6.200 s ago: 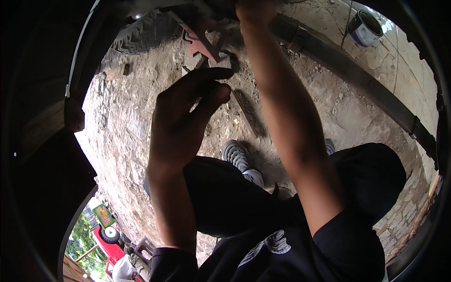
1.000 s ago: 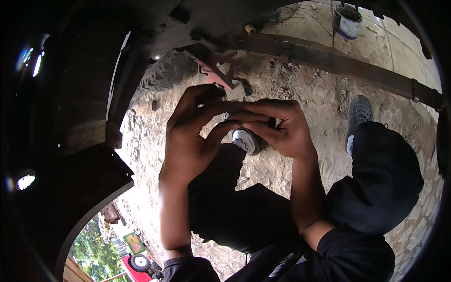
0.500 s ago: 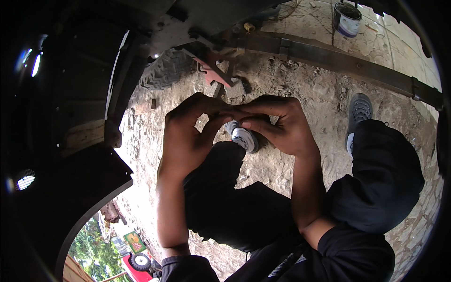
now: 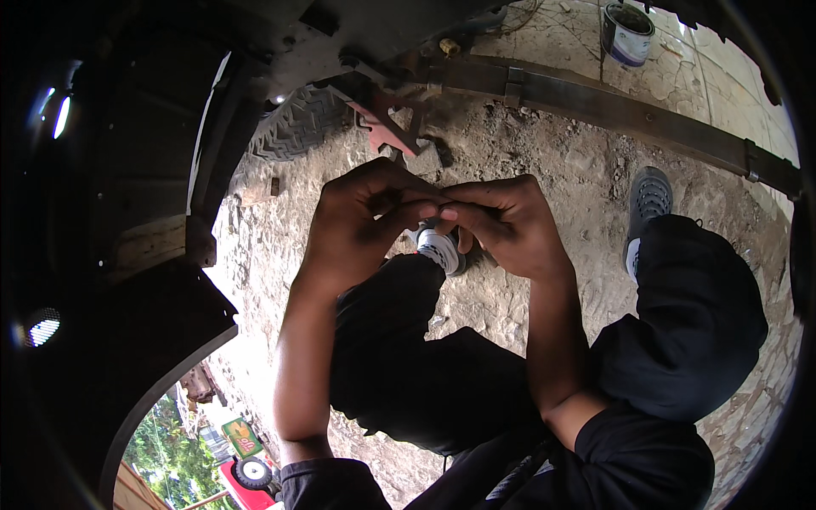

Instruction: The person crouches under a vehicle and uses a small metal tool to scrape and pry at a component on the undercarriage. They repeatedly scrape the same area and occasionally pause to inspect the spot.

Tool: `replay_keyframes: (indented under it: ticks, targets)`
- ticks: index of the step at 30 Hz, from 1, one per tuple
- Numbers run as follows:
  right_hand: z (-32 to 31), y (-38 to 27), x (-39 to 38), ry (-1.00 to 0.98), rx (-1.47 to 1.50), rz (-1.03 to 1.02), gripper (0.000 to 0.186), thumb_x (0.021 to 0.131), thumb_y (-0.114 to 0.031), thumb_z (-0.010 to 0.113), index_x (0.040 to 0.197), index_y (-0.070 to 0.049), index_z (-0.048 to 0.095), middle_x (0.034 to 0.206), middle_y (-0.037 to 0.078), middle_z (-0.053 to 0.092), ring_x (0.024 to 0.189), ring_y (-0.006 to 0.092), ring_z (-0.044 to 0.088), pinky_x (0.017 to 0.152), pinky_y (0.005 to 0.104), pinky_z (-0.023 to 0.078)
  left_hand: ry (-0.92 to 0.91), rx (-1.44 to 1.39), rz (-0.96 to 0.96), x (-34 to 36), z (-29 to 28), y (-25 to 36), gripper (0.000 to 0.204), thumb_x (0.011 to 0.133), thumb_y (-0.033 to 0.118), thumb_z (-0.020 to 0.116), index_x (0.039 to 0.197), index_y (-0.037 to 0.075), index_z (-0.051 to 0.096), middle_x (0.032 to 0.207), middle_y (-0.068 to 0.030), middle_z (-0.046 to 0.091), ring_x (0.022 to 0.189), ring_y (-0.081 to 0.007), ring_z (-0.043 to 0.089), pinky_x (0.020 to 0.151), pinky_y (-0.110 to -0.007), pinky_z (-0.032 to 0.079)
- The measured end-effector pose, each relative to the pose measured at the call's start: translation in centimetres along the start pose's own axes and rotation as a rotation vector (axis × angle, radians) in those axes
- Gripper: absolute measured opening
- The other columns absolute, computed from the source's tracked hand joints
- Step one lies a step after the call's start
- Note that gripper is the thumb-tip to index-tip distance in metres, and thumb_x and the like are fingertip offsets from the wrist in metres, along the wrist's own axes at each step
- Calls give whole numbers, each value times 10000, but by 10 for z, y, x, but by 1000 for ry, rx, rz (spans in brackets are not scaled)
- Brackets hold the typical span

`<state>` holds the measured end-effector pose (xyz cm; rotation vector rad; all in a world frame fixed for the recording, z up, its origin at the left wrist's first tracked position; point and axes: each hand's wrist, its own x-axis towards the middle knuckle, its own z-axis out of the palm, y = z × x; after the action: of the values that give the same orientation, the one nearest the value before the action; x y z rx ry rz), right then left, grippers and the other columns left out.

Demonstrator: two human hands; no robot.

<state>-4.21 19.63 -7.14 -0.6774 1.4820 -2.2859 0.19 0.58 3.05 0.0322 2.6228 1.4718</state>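
Note:
My left hand and my right hand meet at their fingertips above my shoe, both closed in a pinch. Whatever lies between the fingers, if anything, is too hidden and small to name. Just beyond them a red metal stand rests on grey blocks, beside a large treaded tyre. Dark metalwork of a vehicle hangs above and to my left.
A long steel beam crosses behind my hands, with a paint can beyond it. My other shoe is on the dirt ground. At lower left, outside, stand a red vehicle and greenery.
My right hand has come down from high overhead to join my left. In the last half second my left hand has shifted slightly right, and the right fingers have curled a little differently.

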Motion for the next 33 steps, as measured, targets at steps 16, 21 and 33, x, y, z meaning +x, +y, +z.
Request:
replay_keyframes:
  ticks: [16, 21, 33]
  targets:
    - [19, 15, 8, 231, 22, -248, 202, 914, 11, 759, 1114, 26, 778, 942, 138, 801, 637, 111, 728, 572, 234, 586, 113, -142, -4, 5, 2, 3, 174, 947, -9, 726, 1120, -21, 708, 971, -93, 764, 845, -108, 692, 743, -258, 558]
    - [6, 14, 7, 173, -78, -180, 215, 907, 57, 745, 1121, 49, 770, 924, 162, 795, 714, 127, 748, 606, 225, 590, 126, -232, -133, 4, 4, -3, 200, 944, -23, 710, 1142, -48, 687, 1009, -148, 757, 934, -176, 742, 844, -311, 617]
    - [18, 45, 14, 319, -252, -430, 239, 828, 52, 771, 1044, -40, 818, 937, 115, 806, 769, 108, 765, 662, 232, 617, 99, -464, -326, 4, -6, -4, 266, 913, 65, 761, 1133, -80, 724, 997, -187, 768, 924, -250, 772, 880, -377, 641]
